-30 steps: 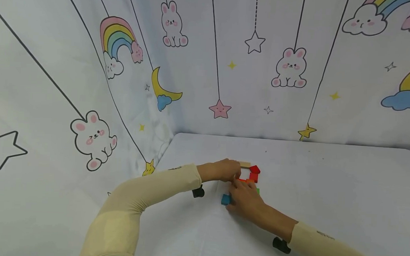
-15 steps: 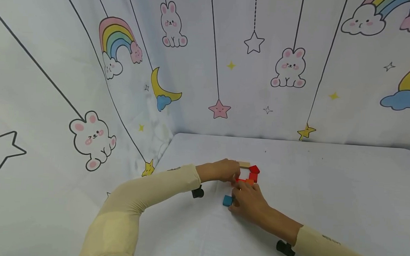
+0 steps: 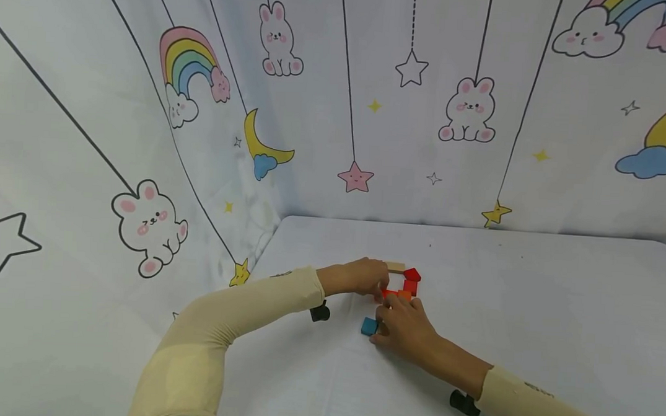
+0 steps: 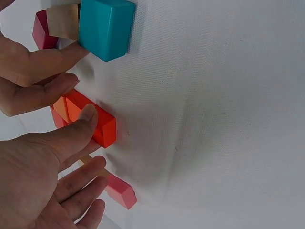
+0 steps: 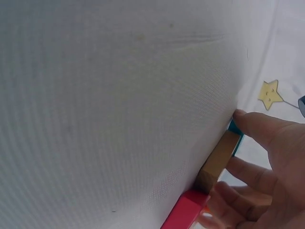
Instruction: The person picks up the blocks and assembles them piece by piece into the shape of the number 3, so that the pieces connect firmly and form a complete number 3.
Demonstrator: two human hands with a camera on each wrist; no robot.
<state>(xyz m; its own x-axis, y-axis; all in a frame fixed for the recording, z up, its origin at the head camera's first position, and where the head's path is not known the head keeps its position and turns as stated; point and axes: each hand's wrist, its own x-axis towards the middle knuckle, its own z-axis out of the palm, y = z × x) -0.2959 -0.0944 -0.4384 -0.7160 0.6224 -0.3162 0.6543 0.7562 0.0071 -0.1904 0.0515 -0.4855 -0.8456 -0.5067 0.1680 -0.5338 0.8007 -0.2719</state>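
My left hand (image 3: 368,276) pinches the end of an orange-red block (image 4: 107,130); in the left wrist view the thumb lies on its top, with the index finger at its near side and the other fingers loosely bent. My right hand (image 3: 408,326) has its thumb and a finger about a blue block (image 3: 369,326). A wooden block (image 5: 217,164) adjoins the blue one, and a red block (image 5: 186,212) continues that row under the right hand. An orange block (image 3: 404,295) lies against the orange-red one. Much of the lower row is hidden beneath the right hand.
Beyond the hands, a natural-wood bar (image 3: 395,267), a red pointed block (image 3: 412,275) and a red square block (image 3: 410,288) continue the outline. A pinkish-red block (image 4: 121,191) lies by the left fingers. White cloth covers the table (image 3: 529,316); a printed curtain (image 3: 315,108) hangs behind.
My right hand has shifted slightly to the right and toward me, the blue block moving a little with it; a green piece seen earlier is now covered. The left hand has stayed nearly still.
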